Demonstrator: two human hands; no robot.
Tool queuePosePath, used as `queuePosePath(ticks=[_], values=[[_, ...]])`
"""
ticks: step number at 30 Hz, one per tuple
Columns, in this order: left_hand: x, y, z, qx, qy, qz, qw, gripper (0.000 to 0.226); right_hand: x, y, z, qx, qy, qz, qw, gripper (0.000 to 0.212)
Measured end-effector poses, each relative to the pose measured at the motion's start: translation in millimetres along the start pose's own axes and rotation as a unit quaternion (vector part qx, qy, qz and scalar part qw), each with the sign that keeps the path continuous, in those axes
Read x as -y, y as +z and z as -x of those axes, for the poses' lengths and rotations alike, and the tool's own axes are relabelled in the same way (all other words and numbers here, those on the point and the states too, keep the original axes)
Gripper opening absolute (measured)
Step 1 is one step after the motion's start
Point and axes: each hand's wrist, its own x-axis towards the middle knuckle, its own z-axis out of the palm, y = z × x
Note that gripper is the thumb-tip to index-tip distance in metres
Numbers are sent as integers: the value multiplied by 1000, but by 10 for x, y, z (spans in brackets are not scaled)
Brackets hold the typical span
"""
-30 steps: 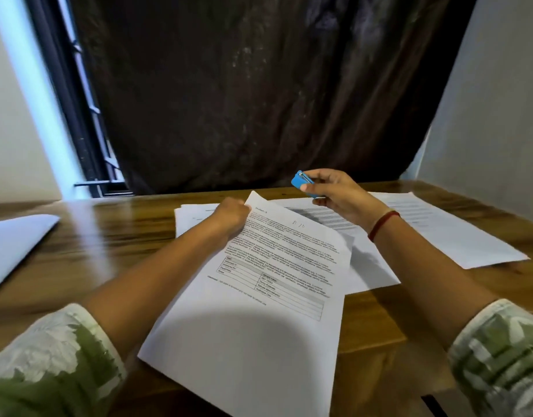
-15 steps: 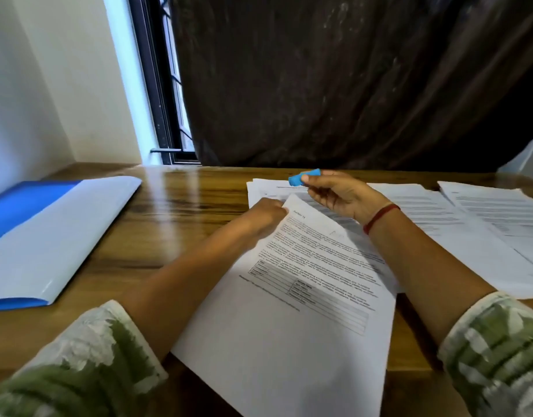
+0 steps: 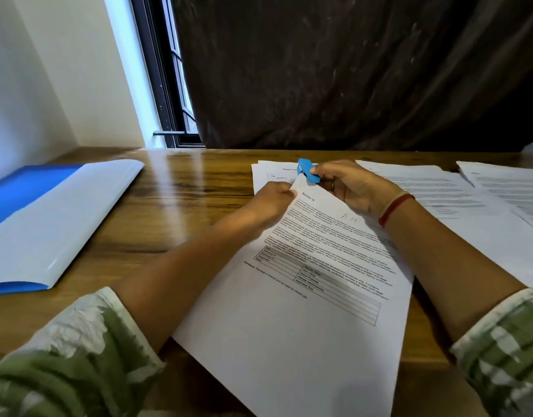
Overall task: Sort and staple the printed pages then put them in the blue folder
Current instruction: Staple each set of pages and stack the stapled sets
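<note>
A set of printed pages (image 3: 304, 296), headed "Section 10", lies tilted on the wooden table (image 3: 184, 188) in front of me. My left hand (image 3: 268, 203) pinches the set's top left corner. My right hand (image 3: 352, 188) grips a small blue stapler (image 3: 308, 171), and the stapler's jaws sit over that same corner. The blue folder (image 3: 33, 218) lies open at the left of the table, its white inner flap facing up.
More printed pages (image 3: 457, 206) are spread across the right side of the table, and one sheet (image 3: 268, 173) lies under the held corner. A dark curtain (image 3: 349, 70) hangs behind the table, with a window frame (image 3: 166, 85) at the back left.
The view has turned left, bringing the blue folder into sight. My right hand has brought the stapler down from above the pages onto the corner that my left hand holds.
</note>
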Motion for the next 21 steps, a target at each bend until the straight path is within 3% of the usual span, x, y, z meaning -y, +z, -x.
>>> queuePosePath(ticks=[8,21], values=[[6,10,-14,-10,-14,-2,1000,37,8,-14,-8,4,36,63,997,32],[17,-9,-53,-10,-32,18,999,31,-12,22,7,25,74,-19,997,34]])
